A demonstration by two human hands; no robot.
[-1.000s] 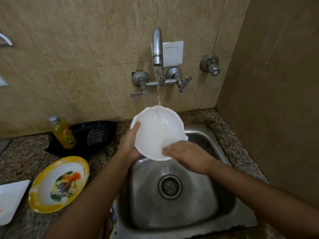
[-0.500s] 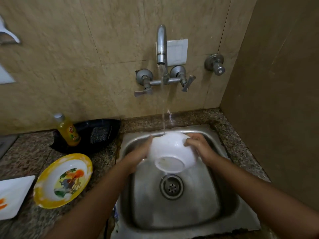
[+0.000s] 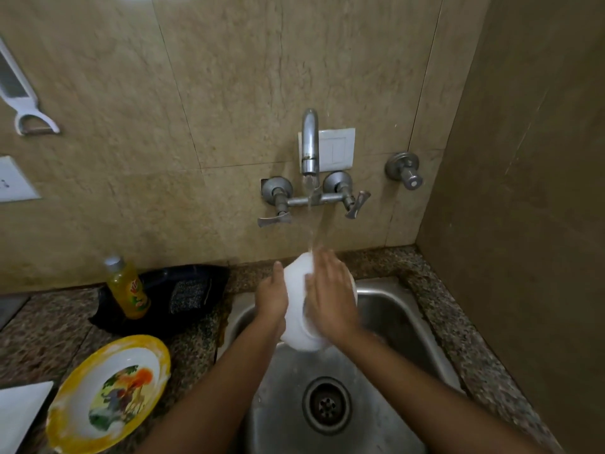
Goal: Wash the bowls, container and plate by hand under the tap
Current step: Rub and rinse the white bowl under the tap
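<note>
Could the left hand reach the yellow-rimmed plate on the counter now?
Probably yes, but not at once. The path from the left hand to the yellow-rimmed picture plate looks free, yet that hand is supporting the white bowl under the running water.

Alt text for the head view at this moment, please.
Two bare hands, left hand and right hand, hold a white bowl under the running steel wall tap above a steel sink. A yellow-rimmed picture plate waits on the granite counter at left.
</note>
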